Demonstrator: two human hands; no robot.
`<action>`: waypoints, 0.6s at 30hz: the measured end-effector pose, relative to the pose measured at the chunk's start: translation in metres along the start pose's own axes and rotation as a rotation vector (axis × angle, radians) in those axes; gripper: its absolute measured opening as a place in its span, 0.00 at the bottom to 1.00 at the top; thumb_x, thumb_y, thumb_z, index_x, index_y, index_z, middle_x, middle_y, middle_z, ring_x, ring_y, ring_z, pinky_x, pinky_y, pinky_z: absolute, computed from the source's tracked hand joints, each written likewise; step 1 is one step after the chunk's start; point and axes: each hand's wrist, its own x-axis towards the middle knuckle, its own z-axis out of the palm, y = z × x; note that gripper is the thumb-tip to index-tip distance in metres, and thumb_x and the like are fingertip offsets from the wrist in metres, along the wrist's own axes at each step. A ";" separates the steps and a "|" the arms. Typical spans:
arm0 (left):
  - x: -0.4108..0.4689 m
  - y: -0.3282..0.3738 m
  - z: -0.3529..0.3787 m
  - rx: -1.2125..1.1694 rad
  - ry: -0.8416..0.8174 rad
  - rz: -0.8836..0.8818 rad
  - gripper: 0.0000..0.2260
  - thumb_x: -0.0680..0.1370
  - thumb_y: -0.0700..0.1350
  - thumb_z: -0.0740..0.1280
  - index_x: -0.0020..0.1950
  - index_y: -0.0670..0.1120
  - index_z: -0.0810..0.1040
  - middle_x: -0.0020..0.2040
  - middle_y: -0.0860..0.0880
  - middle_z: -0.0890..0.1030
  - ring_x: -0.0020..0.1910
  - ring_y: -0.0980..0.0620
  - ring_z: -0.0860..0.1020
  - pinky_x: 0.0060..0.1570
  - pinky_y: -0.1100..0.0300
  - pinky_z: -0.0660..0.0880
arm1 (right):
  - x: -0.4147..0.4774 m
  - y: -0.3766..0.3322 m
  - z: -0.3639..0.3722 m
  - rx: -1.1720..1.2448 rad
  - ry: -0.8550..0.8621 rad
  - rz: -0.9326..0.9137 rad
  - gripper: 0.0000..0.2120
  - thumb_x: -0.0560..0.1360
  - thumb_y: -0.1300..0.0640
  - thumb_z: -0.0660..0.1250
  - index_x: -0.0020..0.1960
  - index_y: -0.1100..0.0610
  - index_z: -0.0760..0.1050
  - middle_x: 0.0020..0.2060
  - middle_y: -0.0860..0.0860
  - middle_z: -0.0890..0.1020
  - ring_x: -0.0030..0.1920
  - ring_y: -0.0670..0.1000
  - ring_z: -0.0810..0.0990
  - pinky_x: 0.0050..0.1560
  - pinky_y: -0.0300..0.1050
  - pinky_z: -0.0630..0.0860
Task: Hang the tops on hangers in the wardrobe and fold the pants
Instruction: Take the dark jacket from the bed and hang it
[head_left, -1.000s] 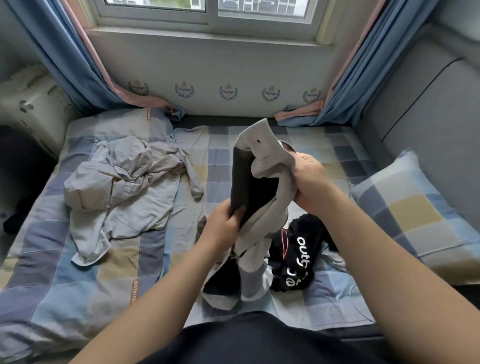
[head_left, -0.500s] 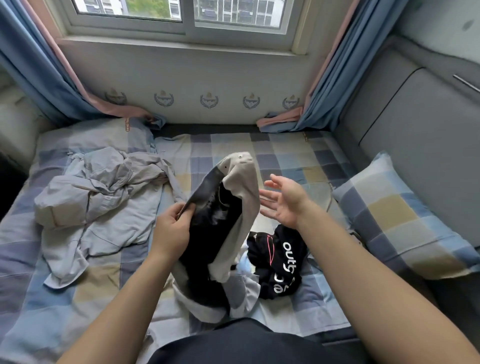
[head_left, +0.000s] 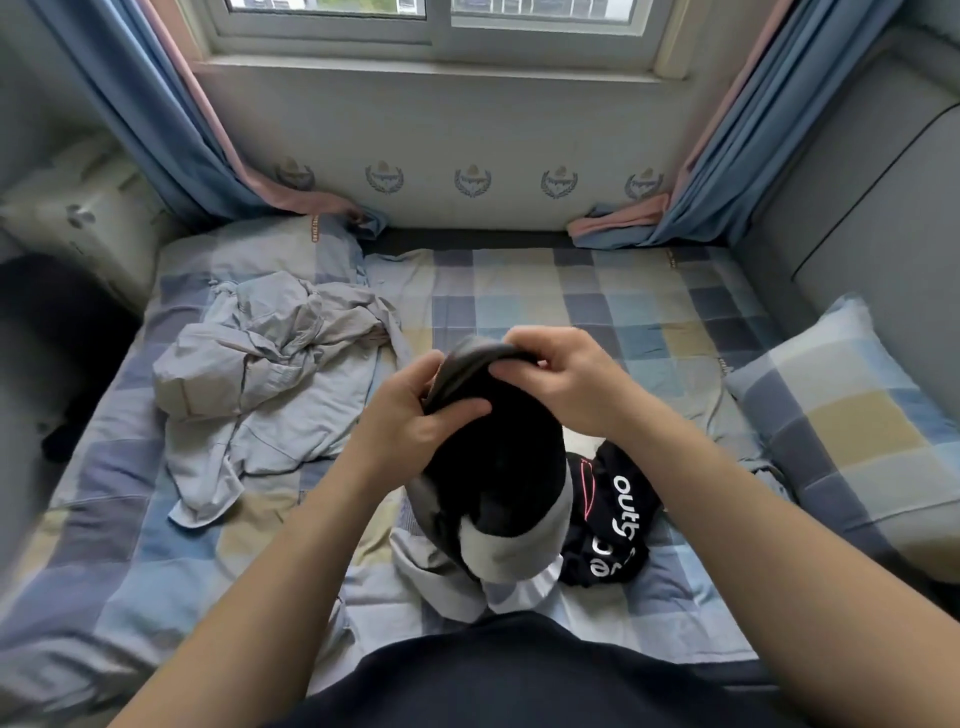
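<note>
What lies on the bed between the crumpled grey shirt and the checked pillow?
Head view: a black and grey garment, gripped by the left hand and right hand, and beside it a black garment with white letters.

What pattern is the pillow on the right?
The pillow is checked in blue, grey and tan; head view.
</note>
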 end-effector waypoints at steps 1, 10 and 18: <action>-0.001 -0.008 0.002 0.064 0.014 -0.044 0.09 0.72 0.52 0.74 0.51 0.55 0.80 0.43 0.56 0.83 0.44 0.54 0.81 0.44 0.61 0.75 | 0.003 -0.009 -0.002 0.032 0.062 -0.036 0.08 0.79 0.62 0.67 0.41 0.58 0.78 0.32 0.48 0.76 0.36 0.44 0.73 0.39 0.42 0.70; -0.008 -0.048 0.034 -0.245 0.269 -0.488 0.07 0.82 0.36 0.64 0.52 0.43 0.82 0.44 0.46 0.85 0.45 0.48 0.81 0.45 0.56 0.77 | 0.029 0.000 -0.042 0.172 0.472 0.273 0.10 0.79 0.62 0.67 0.60 0.60 0.75 0.58 0.57 0.81 0.54 0.51 0.78 0.60 0.56 0.77; 0.013 0.010 0.026 -0.672 0.395 -0.707 0.12 0.84 0.44 0.62 0.63 0.41 0.78 0.54 0.39 0.85 0.49 0.44 0.85 0.41 0.54 0.82 | -0.039 0.048 0.039 0.185 -0.109 0.341 0.07 0.76 0.59 0.68 0.51 0.51 0.80 0.46 0.52 0.86 0.43 0.51 0.85 0.49 0.53 0.83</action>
